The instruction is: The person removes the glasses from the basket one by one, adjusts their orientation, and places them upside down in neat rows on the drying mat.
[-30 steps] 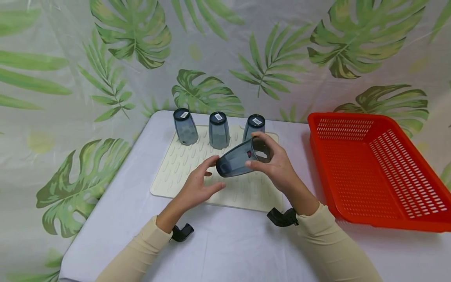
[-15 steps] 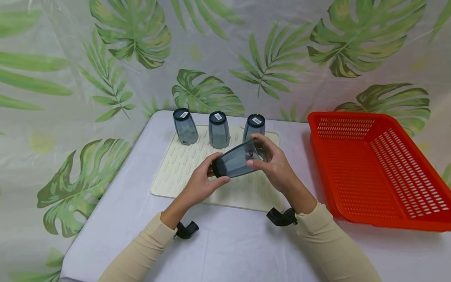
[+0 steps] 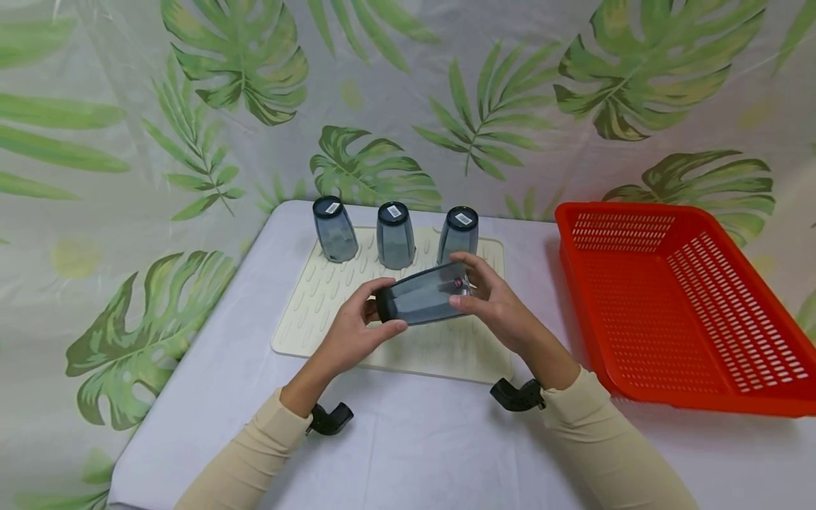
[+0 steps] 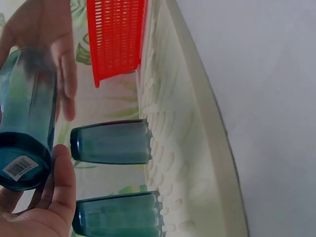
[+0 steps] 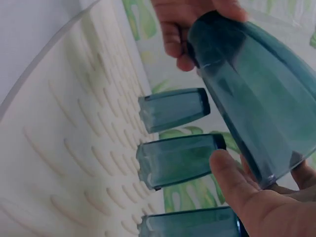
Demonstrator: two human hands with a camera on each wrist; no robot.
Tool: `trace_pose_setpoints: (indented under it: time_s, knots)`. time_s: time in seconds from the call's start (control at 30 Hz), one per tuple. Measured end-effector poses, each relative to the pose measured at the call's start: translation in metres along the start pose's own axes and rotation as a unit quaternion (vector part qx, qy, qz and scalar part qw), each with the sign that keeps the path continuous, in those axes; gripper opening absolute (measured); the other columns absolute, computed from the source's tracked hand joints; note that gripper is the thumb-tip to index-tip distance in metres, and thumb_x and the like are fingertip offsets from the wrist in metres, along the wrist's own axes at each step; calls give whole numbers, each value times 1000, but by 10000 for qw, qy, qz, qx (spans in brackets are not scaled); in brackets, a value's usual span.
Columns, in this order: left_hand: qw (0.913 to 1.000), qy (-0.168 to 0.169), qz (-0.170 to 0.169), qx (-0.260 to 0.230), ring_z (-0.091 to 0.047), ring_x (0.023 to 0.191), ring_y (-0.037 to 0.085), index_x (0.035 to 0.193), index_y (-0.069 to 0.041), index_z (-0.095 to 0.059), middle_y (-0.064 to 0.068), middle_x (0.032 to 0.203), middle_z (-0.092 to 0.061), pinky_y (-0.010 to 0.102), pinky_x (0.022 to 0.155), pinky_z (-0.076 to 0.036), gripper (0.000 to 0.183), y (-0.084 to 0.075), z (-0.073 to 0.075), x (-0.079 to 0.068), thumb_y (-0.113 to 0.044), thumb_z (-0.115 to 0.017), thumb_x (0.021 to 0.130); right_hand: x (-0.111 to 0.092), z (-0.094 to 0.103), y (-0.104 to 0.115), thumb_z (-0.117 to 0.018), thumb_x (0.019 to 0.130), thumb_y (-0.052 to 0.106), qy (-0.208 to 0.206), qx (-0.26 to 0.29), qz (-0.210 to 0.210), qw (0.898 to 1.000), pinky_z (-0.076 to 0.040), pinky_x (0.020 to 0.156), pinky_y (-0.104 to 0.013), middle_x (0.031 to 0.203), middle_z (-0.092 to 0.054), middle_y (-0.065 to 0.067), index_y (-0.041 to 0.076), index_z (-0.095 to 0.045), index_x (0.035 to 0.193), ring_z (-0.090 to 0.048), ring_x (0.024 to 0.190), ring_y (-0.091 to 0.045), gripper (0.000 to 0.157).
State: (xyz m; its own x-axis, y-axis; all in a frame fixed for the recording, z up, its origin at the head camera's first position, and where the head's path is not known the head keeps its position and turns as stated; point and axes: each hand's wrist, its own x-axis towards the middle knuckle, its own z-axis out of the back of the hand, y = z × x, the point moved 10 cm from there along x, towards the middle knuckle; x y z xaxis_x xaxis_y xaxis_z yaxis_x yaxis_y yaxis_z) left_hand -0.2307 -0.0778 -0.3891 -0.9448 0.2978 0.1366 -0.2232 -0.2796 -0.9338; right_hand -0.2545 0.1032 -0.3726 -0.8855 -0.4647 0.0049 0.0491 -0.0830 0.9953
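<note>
A smoky blue drinking glass (image 3: 423,294) lies nearly sideways in the air above the cream ribbed mat, its dark base to the left. My left hand (image 3: 355,326) grips the base end between thumb and fingers. At the rim end, my right hand (image 3: 500,304) holds the glass with thumb in front and fingers behind. A barcode sticker (image 4: 20,168) shows on the base in the left wrist view. Behind it three matching glasses stand upside down in a row: a left one (image 3: 336,230), a middle one (image 3: 395,237) and a right one (image 3: 457,234), partly hidden by the right hand.
The cream mat (image 3: 312,319) lies on a table with a white cloth (image 3: 408,453). To the right stands a red perforated plastic basket (image 3: 583,297). A leaf-patterned cloth (image 3: 382,85) hangs behind the table.
My left hand has closed in on the base end of the glass and now grips it. The glass has tilted closer to level, and its rim end has dropped slightly.
</note>
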Motion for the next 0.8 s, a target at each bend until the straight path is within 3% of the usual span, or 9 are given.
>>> trace_pose_setpoints:
  time_s: [0.17, 0.47, 0.67, 0.8]
  knots:
    - [9998, -119, -39, 172, -61, 103, 25, 145, -13, -45, 18, 127, -56, 42, 92, -54, 66, -5, 5, 0, -12, -76, 87, -2, 0, -11, -54, 93, 17, 164, 34, -201, 9997, -35, 114, -58, 157, -25, -19, 19, -23, 153, -33, 139, -43, 68]
    - [9998, -145, -30, 143, -53, 93, 22, 143, -7, -45, 16, 120, -57, 20, 79, -48, 66, -11, 7, 3, -10, -76, 85, -3, -2, -16, -51, 95, 18, 385, 240, -212, 9987, -34, 116, -57, 158, -20, -17, 21, -22, 152, -31, 140, -41, 64]
    - [9993, -221, -187, 243, -58, 101, 23, 142, -11, -48, 16, 126, -59, 22, 86, -52, 64, -18, 10, 2, -10, -78, 85, -4, -5, -15, -51, 94, 14, 441, 345, -197, 9982, -29, 117, -64, 160, -15, -16, 19, -21, 153, -28, 142, -44, 66]
    - [9989, -282, -186, 313, -66, 97, 23, 141, -13, -51, 16, 128, -59, 25, 86, -56, 65, -25, 15, -2, -9, -79, 83, -6, -6, -17, -52, 95, 18, 542, 246, -281, 9978, -29, 117, -65, 161, -14, -15, 17, -21, 154, -25, 143, -44, 67]
